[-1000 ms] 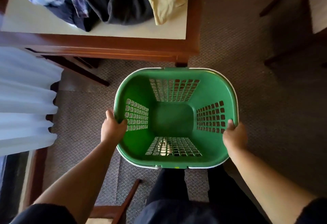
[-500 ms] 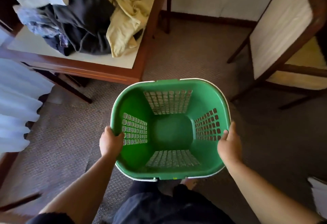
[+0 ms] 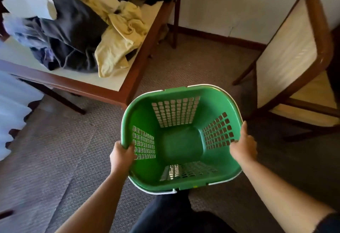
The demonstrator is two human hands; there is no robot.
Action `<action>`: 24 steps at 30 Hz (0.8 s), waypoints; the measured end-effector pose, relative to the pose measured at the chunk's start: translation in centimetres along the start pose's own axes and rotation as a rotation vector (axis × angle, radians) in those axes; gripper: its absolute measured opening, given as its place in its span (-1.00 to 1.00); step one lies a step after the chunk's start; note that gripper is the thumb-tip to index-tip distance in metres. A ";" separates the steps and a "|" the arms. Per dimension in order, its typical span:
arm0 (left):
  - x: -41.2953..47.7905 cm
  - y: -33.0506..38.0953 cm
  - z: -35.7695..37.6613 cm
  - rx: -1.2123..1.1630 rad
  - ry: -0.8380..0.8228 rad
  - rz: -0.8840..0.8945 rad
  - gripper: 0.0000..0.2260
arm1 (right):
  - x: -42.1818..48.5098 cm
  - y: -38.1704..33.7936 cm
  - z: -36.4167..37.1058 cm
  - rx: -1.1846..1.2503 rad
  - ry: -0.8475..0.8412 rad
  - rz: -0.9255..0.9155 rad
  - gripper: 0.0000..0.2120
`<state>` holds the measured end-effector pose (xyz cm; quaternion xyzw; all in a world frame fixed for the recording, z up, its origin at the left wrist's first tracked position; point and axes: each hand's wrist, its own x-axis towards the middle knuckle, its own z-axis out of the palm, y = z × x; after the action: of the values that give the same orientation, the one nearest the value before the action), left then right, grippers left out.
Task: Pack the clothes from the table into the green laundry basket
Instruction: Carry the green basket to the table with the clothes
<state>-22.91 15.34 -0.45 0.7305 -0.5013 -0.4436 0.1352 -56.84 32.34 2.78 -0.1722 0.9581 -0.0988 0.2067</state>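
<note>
Green laundry basket [image 3: 145,163], nothing inside.

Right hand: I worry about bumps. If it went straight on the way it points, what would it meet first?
Probably the wooden chair beyond the green laundry basket whose rim the right hand grips; depth is unclear.

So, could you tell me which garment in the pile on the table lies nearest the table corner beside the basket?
The pale yellow garment. It spills toward that corner of the table, while the dark grey garment lies further left.
</note>
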 end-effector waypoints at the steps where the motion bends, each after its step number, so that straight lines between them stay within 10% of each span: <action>1: 0.1 0.8 0.7 -0.016 -0.004 -0.021 -0.84 | 1.5 -0.6 -0.4 0.001 -0.021 -0.005 -0.09; 12: 2.9 7.3 7.2 -0.368 -0.084 -0.252 -0.86 | 13.3 -5.9 -4.3 -0.158 -0.128 -0.177 -0.25; 24: 0.8 11.9 15.6 -0.726 0.239 -0.470 -0.81 | 24.0 -13.1 -4.4 -0.308 -0.272 -0.382 -0.19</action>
<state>-42.33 13.07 -2.10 0.7760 -0.1144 -0.5218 0.3354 -75.46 11.89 1.48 -0.3905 0.8755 0.0348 0.2824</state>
